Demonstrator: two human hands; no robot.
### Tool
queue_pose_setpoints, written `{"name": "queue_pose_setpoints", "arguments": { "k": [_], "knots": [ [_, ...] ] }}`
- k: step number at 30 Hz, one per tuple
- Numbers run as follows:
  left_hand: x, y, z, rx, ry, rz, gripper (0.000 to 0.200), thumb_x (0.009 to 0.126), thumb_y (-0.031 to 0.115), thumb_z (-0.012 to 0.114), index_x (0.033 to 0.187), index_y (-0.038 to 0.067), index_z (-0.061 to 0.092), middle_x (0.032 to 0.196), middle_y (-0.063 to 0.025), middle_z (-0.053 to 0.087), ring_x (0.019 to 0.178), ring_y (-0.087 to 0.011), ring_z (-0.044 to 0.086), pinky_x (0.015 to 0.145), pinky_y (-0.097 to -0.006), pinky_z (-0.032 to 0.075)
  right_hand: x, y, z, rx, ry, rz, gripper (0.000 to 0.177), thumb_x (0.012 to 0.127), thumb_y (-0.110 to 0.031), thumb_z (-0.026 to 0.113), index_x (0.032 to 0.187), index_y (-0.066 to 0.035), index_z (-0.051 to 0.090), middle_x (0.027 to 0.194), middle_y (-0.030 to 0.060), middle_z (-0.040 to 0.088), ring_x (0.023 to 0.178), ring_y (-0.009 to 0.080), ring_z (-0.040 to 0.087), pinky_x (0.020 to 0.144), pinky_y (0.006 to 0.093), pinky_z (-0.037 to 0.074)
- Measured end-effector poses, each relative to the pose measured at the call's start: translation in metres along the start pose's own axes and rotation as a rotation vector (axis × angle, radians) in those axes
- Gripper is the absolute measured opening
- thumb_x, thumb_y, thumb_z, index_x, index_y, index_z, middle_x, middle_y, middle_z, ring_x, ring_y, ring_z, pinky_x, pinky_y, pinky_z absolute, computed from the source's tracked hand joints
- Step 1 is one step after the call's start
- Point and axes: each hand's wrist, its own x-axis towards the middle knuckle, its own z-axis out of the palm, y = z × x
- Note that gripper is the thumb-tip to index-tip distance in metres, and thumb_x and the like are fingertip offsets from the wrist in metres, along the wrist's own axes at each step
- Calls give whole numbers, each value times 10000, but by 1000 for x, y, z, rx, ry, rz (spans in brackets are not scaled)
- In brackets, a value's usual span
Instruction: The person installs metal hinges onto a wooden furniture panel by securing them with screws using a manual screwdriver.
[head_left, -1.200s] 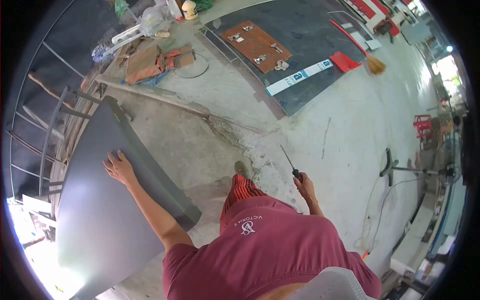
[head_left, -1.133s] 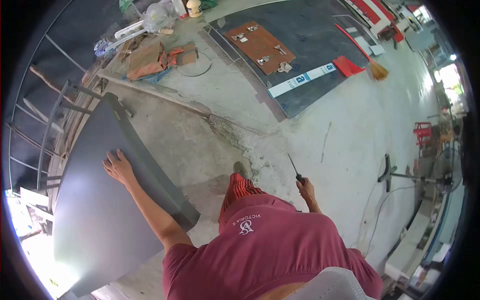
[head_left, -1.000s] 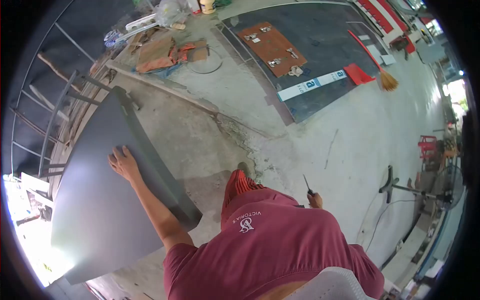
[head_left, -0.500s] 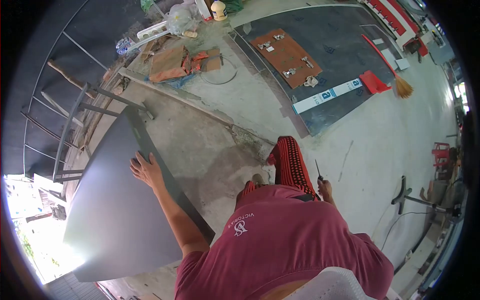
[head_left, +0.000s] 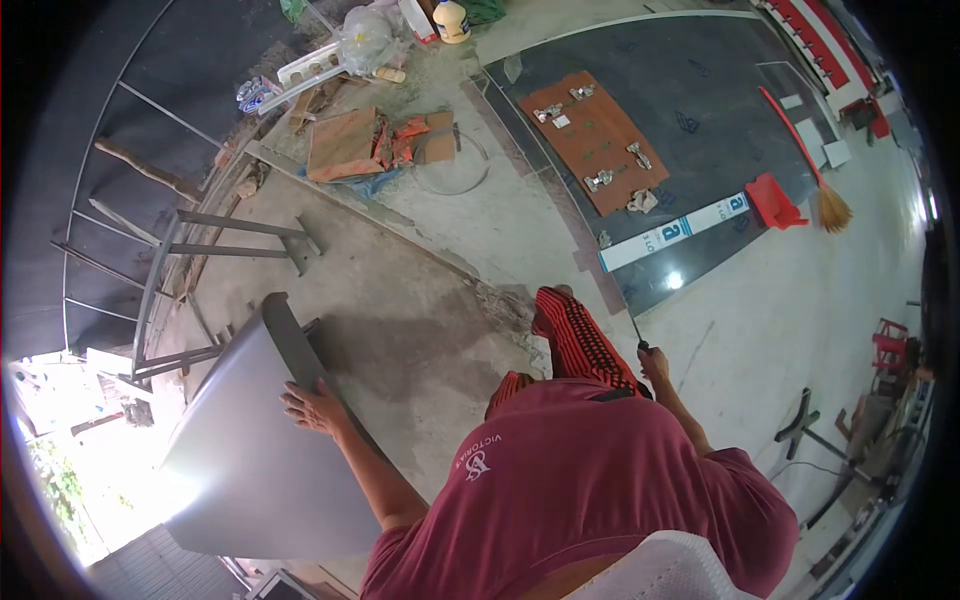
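Observation:
My left hand (head_left: 316, 408) lies on the face of a large grey panel (head_left: 270, 470), close to its long thick edge. Its fingers are spread and not wrapped around anything. The panel stands tilted at my left side, and its lower part is hidden. On the other side, my right hand (head_left: 653, 364) is closed around the dark handle of what looks like a screwdriver (head_left: 637, 329). The thin shaft points forward, above the pale floor.
Ahead lies a dark sheet (head_left: 700, 110) carrying a brown board (head_left: 595, 140) with metal hinges, a long white-blue box (head_left: 675, 232), a red dustpan (head_left: 775, 203) and a broom (head_left: 832, 207). A metal frame (head_left: 235, 220) stands at left. Cardboard (head_left: 342, 143) lies beyond a floor ledge.
The grey panel's far end has come back toward me, away from the metal frame, with my left hand still on it. My view has shifted slightly. My right hand keeps hold of the screwdriver.

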Motion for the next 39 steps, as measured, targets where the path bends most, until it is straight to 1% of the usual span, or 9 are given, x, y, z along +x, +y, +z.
{"name": "queue_pose_setpoints", "arguments": {
  "k": [6,10,14,15,24,27,29,33,39],
  "knots": [
    [23,6,10,62,-139,-167,866,808,555,602,1481,223,171,1519,-165,198,1357,-443,231,995,-662,254,55,-104,-71,-51,-42,-161,449,796,-381,630,996,18,580,722,104,632,549,200,625,467,318,529],
    [42,3,20,112,-186,-104,1017,753,628,614,1445,19,187,1440,-276,287,1349,-419,258,1092,-503,228,101,-142,-84,-72,138,-306,438,798,-435,603,959,-29,626,718,117,641,572,209,636,487,337,500],
    [69,-20,86,208,-198,-59,1026,753,738,505,1457,57,199,1432,-231,334,1349,-402,276,1047,-556,281,88,-178,-95,105,127,-229,431,786,-384,617,1029,-29,635,981,235,652,946,393,624,802,467,488],
    [71,-17,92,218,95,-133,895,788,660,555,1413,61,325,1385,-164,423,1300,-382,360,1052,-549,286,81,-185,-98,102,132,-210,426,782,-381,616,1033,-38,631,980,230,654,946,389,626,807,466,490],
    [192,264,121,-139,-57,345,854,798,629,567,1395,58,349,1366,-162,438,1284,-375,377,1041,-549,299,42,-168,-75,21,287,-34,365,756,-363,610,838,-10,660,832,222,666,804,364,653,736,443,507],
    [222,308,118,-208,-118,406,839,802,618,572,1388,57,358,1358,-162,443,1278,-372,383,1037,-548,304,32,-184,-63,100,327,62,356,765,-355,611,805,-5,659,702,174,659,658,307,662,637,405,521],
    [245,331,124,-250,-161,445,829,804,610,575,1383,56,364,1354,-162,447,1274,-370,387,1034,-548,308,23,-209,-59,183,182,213,422,774,-360,613,1035,-28,633,1009,247,641,983,385,612,839,457,484],
    [278,373,136,-331,-251,515,808,809,595,581,1374,55,375,1344,-161,454,1266,-366,396,1029,-548,314,18,-277,-41,221,149,243,418,776,-377,605,986,-18,647,977,247,646,953,385,619,820,460,484],
    [299,429,151,-455,-390,607,777,816,571,590,1360,52,393,1330,-160,465,1253,-361,408,1021,-548,324,35,-395,-28,200,242,-44,413,780,-382,617,983,-23,642,927,235,652,890,386,628,786,463,478]
  ]
}}
